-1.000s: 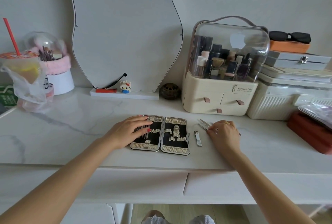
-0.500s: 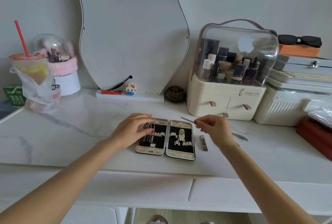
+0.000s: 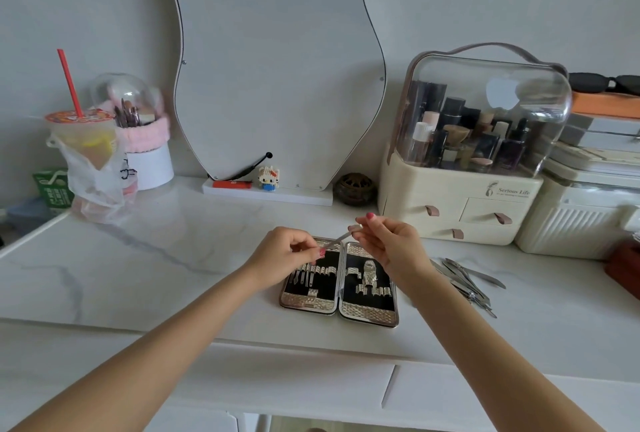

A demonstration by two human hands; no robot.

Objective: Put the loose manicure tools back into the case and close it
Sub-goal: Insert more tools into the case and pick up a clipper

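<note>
White marble-patterned tabletop (image 3: 145,265) carries an open silver-textured manicure case with black lining (image 3: 339,284), lying flat in front of a curvy mirror (image 3: 277,60). Above the case, the right hand (image 3: 393,246) pinches one end of a slim metal manicure tool (image 3: 337,241), while the left hand (image 3: 284,258) pinches its other end. More loose steel tools (image 3: 467,281) lie on the tabletop just right of the case.

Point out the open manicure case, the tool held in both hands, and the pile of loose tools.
manicure case (image 3: 367,310): head view, woven lower edge of its right half.
held tool (image 3: 337,240): head view, mid-shaft between the hands.
loose tools (image 3: 467,279): head view, middle of the pile.
</note>
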